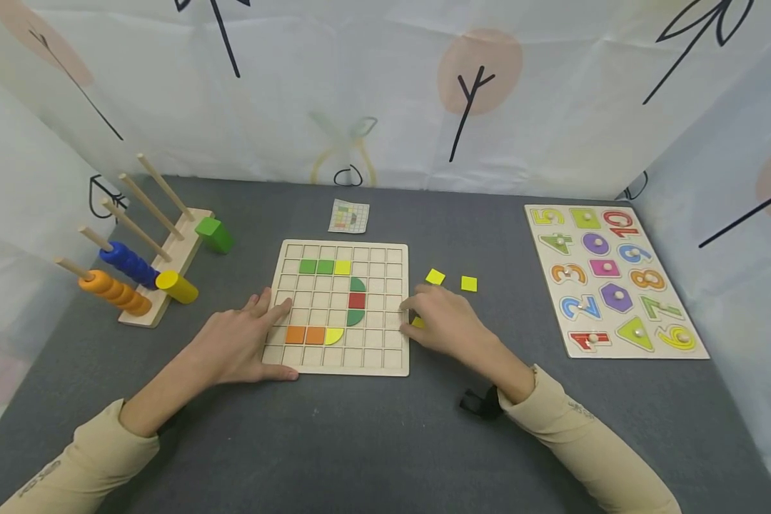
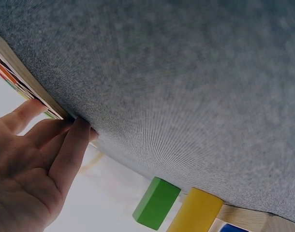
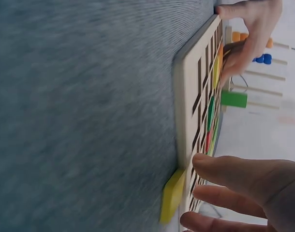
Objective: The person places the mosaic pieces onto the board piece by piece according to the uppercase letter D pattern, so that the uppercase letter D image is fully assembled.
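A square wooden grid board (image 1: 375, 360) lies in the middle of the table, with green, yellow, red and orange pieces in some cells. My left hand (image 1: 238, 343) rests against its left side, one finger over the top and the thumb by the near corner. In the left wrist view, the left fingers (image 2: 72, 152) touch the board's edge. My right hand (image 1: 446, 320) is at the right edge, fingertips over the rim. Close beneath it, a yellow tile (image 3: 171, 195) leans by the board's side in the right wrist view. Two more yellow tiles (image 1: 469, 283) lie just beyond the hand.
A small printed card (image 1: 349, 216) lies behind the board. To the left stands a peg stacker (image 1: 180, 250) with orange and blue beads, beside a green block (image 1: 215, 235) and a yellow cylinder (image 1: 177, 286). A number puzzle (image 1: 555, 314) lies at the right.
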The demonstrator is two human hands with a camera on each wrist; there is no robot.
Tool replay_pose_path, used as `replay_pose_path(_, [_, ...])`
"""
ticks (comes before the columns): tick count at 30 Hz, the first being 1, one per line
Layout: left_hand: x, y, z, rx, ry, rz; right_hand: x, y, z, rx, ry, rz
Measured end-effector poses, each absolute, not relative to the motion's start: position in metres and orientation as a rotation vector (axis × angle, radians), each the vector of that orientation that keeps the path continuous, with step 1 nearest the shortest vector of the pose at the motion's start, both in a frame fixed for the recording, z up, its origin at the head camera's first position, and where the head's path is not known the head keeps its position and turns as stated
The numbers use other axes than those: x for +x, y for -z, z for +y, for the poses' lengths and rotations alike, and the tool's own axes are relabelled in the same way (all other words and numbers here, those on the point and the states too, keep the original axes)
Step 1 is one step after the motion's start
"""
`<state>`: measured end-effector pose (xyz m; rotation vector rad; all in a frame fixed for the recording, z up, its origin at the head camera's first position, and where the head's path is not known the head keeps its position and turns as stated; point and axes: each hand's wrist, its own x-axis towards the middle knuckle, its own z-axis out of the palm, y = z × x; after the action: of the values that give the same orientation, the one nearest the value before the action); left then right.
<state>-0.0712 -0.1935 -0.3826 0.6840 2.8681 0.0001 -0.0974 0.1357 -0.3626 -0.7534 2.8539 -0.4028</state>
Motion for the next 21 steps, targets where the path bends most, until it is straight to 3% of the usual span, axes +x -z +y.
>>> replay_pose_path(21, [-0.072, 0.383, -0.194, 0.671, 0.002, 2.862, -0.092, 0.365, 0.155, -0.691, 0.447, 2.805])
